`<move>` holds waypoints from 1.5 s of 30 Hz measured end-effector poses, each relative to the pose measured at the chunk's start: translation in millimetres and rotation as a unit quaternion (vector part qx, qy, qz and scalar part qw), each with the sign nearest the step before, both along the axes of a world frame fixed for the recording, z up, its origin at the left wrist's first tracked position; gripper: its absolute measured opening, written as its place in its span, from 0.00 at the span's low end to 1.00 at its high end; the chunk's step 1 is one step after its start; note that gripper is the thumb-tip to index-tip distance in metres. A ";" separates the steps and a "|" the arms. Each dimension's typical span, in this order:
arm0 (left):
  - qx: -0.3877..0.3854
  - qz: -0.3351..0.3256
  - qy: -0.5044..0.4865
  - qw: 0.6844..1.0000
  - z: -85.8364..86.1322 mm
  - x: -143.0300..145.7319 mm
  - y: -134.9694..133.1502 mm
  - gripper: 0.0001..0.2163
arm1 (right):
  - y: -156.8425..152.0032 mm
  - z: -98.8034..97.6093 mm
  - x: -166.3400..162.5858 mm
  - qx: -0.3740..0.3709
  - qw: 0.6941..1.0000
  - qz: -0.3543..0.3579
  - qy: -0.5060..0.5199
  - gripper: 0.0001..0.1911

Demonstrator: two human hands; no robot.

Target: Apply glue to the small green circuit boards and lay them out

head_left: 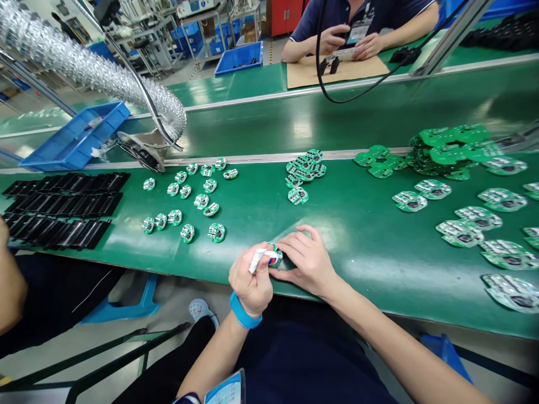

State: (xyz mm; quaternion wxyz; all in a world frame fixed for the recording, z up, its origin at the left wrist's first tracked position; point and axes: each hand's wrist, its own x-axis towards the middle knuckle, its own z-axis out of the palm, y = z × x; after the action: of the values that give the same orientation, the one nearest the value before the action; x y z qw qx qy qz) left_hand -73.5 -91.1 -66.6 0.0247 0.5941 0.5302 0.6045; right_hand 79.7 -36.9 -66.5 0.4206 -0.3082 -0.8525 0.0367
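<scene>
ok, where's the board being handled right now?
Head view, centre, at the green bench's near edge: the small green board is held between the left hand and right hand.

Ahead of our left hand (251, 280) and right hand (309, 261) the green bench mat (256, 213) lies bare, a lane between scattered small round green circuit boards (216, 232) leftward and a heap (304, 168) of them beyond; larger flat green boards (458, 234) crowd the right, black ribbed trays (63, 205) the far left.

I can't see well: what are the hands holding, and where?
The left hand pinches a white strip at its middle; the right hand steadies a green board by its edge.
</scene>
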 end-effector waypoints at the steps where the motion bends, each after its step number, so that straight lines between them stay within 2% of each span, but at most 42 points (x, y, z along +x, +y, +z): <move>1: -0.001 0.002 -0.006 1.000 -1.1 -0.1 1.5 0.08 | 0.1 -0.3 0.2 0.000 1.000 0.000 -0.002 0.11; 6: 0.004 0.018 -0.036 0.999 -5.9 -2.0 5.2 0.09 | 0.7 -2.6 0.2 -0.005 1.000 0.003 0.001 0.13; 14: 0.038 0.026 -0.003 0.999 -7.1 0.3 14.0 0.08 | 0.7 -4.3 0.0 -0.005 1.000 0.003 0.004 0.12; 17: 0.050 0.063 -0.020 0.997 -1.9 -3.9 14.7 0.08 | 0.3 -5.6 1.1 -0.017 1.000 0.009 0.006 0.13; 21: 0.063 0.130 -0.081 0.986 14.1 -20.4 9.5 0.11 | 6.4 -6.4 2.4 -0.064 0.998 -0.005 0.004 0.17; 23: 0.076 0.158 -0.123 0.977 21.7 -30.9 5.9 0.12 | 18.6 -3.3 -1.7 -0.086 0.996 -0.020 -0.020 0.18; 26: 0.098 0.195 -0.172 0.961 26.8 -44.8 -0.1 0.14 | 52.6 5.8 -21.8 -0.097 0.992 -0.030 -0.069 0.18; 30: 0.084 0.206 -0.194 0.955 23.9 -59.6 -11.4 0.14 | 113.1 14.7 -72.7 -0.144 0.978 -0.057 -0.140 0.19; 33: 0.085 0.214 -0.192 0.954 21.2 -72.6 -20.0 0.12 | 150.1 13.0 -112.7 -0.183 0.965 -0.066 -0.175 0.20; 35: 0.083 0.231 -0.186 0.951 20.5 -82.3 -23.4 0.12 | 165.6 10.0 -133.2 -0.185 0.964 -0.066 -0.180 0.22; 38: 0.093 0.249 -0.192 0.945 21.1 -93.9 -24.2 0.11 | 173.8 8.2 -148.3 -0.183 0.966 -0.069 -0.172 0.30; 41: 0.113 0.244 -0.213 0.939 22.5 -97.5 -21.3 0.11 | 166.6 10.2 -138.5 -0.178 0.968 -0.078 -0.159 0.35; 45: 0.123 0.242 -0.235 0.933 23.4 -91.7 -14.7 0.11 | 141.0 7.1 -83.6 -0.133 0.977 -0.107 -0.132 0.27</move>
State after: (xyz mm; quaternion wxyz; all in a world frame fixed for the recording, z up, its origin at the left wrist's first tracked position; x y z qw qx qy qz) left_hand -165.2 -105.8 -43.2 -0.0718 0.2872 0.5586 0.7748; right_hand -4.0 104.1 -59.4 0.2609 -0.4525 -0.8504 0.0632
